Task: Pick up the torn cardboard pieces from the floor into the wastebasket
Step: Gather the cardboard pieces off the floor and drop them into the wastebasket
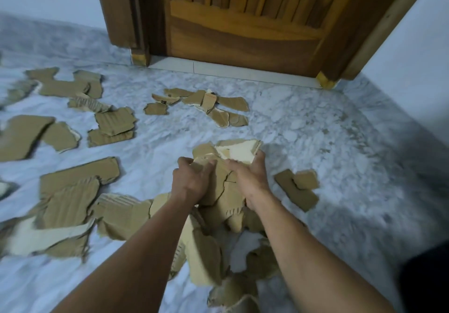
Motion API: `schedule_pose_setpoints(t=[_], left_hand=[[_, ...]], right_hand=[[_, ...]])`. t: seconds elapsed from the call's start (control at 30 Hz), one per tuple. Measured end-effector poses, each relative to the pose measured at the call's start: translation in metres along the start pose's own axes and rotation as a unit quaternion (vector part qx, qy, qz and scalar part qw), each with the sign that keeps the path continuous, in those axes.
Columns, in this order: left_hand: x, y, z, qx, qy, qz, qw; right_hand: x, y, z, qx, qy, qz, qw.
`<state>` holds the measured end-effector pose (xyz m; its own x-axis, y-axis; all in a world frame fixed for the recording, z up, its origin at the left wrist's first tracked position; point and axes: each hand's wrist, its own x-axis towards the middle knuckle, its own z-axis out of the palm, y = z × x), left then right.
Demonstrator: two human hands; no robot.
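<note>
Both hands clasp one bundle of torn cardboard pieces [224, 186] in the middle of the view. My left hand [192, 179] grips its left side and my right hand [247, 176] its right side, fingers curled over the top. More brown pieces hang and lie under the bundle [206, 252]. Loose pieces lie scattered on the marble floor: a large one at the left [73, 191], a cluster near the door [201, 103], and a small pair at the right [298, 188]. No wastebasket is in view.
A wooden door [243, 21] with its frame stands straight ahead at the far edge of the floor. White walls [413, 45] close in at the right and back left. A dark object [427, 276] sits at the bottom right corner.
</note>
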<state>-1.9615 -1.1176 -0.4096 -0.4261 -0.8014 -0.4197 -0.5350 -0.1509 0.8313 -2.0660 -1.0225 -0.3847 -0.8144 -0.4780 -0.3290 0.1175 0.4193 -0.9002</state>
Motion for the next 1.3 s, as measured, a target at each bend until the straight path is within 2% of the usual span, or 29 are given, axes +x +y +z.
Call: schedule_pose_setpoints(t=[0.1, 0.33, 0.53, 0.7, 0.83, 1.07, 1.2, 1.3], left_hand=[[-0.023, 0.014, -0.001, -0.064, -0.034, 0.02, 0.997], [-0.105, 0.104, 0.04, -0.106, -0.071, 0.138, 0.982], [-0.199, 0.191, 0.106, -0.175, -0.107, 0.237, 0.949], [-0.272, 0.253, 0.188, -0.21, -0.195, 0.29, 0.913], [-0.319, 0.278, 0.249, -0.158, -0.274, 0.313, 0.896], [-0.369, 0.266, 0.316, -0.027, -0.308, 0.306, 0.9], [-0.367, 0.261, 0.313, 0.034, -0.288, 0.333, 0.897], [-0.352, 0.26, 0.289, 0.023, -0.258, 0.346, 0.902]], right_hand=[[-0.029, -0.024, -0.022, -0.019, 0.015, -0.066, 0.998], [-0.093, -0.078, -0.124, -0.024, 0.157, -0.134, 0.978], [-0.14, -0.126, -0.255, -0.038, 0.239, -0.212, 0.947], [-0.177, -0.137, -0.38, -0.039, 0.307, -0.248, 0.918], [-0.196, -0.109, -0.463, -0.025, 0.336, -0.239, 0.911], [-0.221, -0.048, -0.545, -0.069, 0.333, -0.141, 0.93], [-0.223, -0.046, -0.556, -0.129, 0.31, -0.091, 0.937], [-0.218, -0.056, -0.539, -0.188, 0.267, -0.084, 0.941]])
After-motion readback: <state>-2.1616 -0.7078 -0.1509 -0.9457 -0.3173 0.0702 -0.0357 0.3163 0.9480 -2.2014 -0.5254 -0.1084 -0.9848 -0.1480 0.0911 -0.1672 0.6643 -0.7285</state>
